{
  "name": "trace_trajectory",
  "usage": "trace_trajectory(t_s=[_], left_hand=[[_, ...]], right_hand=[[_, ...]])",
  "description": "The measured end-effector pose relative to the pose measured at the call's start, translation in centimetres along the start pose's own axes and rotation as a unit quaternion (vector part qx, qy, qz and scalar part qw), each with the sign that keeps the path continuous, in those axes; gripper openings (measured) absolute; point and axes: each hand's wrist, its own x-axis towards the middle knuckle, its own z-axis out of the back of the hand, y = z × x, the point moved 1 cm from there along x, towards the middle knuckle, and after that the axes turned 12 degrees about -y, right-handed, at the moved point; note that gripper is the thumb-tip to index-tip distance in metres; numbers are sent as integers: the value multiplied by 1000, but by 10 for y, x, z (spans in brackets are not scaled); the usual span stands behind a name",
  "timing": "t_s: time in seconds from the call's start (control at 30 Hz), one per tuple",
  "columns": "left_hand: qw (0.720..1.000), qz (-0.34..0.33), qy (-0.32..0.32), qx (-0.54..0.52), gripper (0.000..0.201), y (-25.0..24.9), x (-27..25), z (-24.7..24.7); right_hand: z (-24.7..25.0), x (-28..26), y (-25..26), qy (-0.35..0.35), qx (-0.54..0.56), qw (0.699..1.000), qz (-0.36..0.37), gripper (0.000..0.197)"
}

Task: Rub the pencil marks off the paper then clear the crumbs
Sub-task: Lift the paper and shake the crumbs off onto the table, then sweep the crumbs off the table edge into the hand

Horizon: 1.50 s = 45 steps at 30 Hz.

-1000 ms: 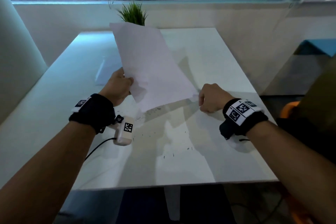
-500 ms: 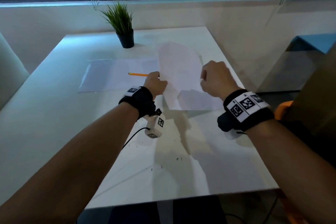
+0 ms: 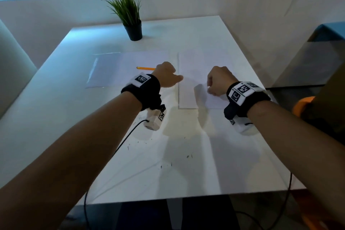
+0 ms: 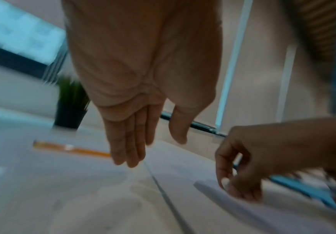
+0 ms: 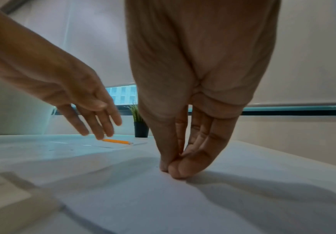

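The white paper (image 3: pixel 188 87) lies flat on the white table (image 3: pixel 56 114), to the right of a second sheet (image 3: pixel 115 69). My right hand (image 3: pixel 211 87) pinches the paper's near right part between thumb and fingers, with a fold raised beside it; the right wrist view shows the same pinch of the right hand (image 5: pixel 175 167) on the paper (image 5: pixel 143 197). My left hand (image 3: pixel 168 76) hovers at the paper's left edge with straight fingers and holds nothing; the left hand (image 4: pixel 153 152) shows this too. Dark eraser crumbs (image 3: pixel 161 166) are scattered on the table nearer to me.
An orange pencil (image 3: pixel 145 68) lies on the second sheet just left of my left hand. A potted plant (image 3: pixel 131 24) stands at the table's far side. Cables hang from both wrists over the near edge. An orange seat (image 3: pixel 304 104) is at the right.
The paper, held up tilted in the air a second ago, has come down flat on the table further back. My left hand has let go of it and straightened; the right still pinches it.
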Motion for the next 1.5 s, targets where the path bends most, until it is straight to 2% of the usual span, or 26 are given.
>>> trace_trajectory(t_s=[0.07, 0.2, 0.3, 0.37, 0.47, 0.53, 0.7, 0.8, 0.87, 0.93, 1.0, 1.1, 1.23, 1.33, 1.5], left_hand=[[992, -74, 32, 101, 43, 3, -24, 14], [961, -188, 120, 165, 40, 17, -87, 9], [921, -294, 188, 173, 57, 17, -135, -7], [894, -344, 211, 195, 68, 11, -153, -20], [855, -385, 222, 269, 72, -1, -157, -40], [853, -359, 225, 304, 83, -6, -153, -48], [907, -240, 259, 229, 99, 14, -154, -36], [910, -163, 260, 279, 108, 36, -161, -14], [901, -102, 258, 334, 111, 42, -163, -2], [903, -116, 247, 332, 111, 35, -162, 1], [903, -181, 257, 293, 102, 21, -159, -4], [898, -212, 278, 267, 90, 15, -148, -14], [906, -167, 267, 284, 97, 46, -137, -1], [906, -128, 278, 293, 100, 72, -147, 18], [909, -85, 275, 302, 108, 104, -168, 40]], right_hand=[[3, -1, 1, 7, 6, 1000, -4, 10], [4, -10, 6, -9, -21, 1000, 17, 30], [4, -31, 15, -26, -10, 998, 48, 32], [3, -45, 18, -7, -19, 998, 57, 31], [1, -61, 19, 33, -65, 995, 64, 31], [0, -66, 18, 50, -86, 992, 73, 34], [-4, -67, 6, 111, -133, 980, 102, 43], [-2, -67, 5, 128, -148, 974, 117, 50], [0, -67, 8, 138, -155, 972, 113, 46], [1, -70, 14, 127, -155, 972, 123, 42], [0, -77, 25, 119, -149, 970, 149, 45], [0, -99, 39, 170, -163, 956, 176, 56], [-3, -123, 39, 239, -185, 940, 160, 100], [-11, -130, 41, 263, -190, 935, 143, 125], [-30, -133, 76, 298, -176, 916, 201, 132]])
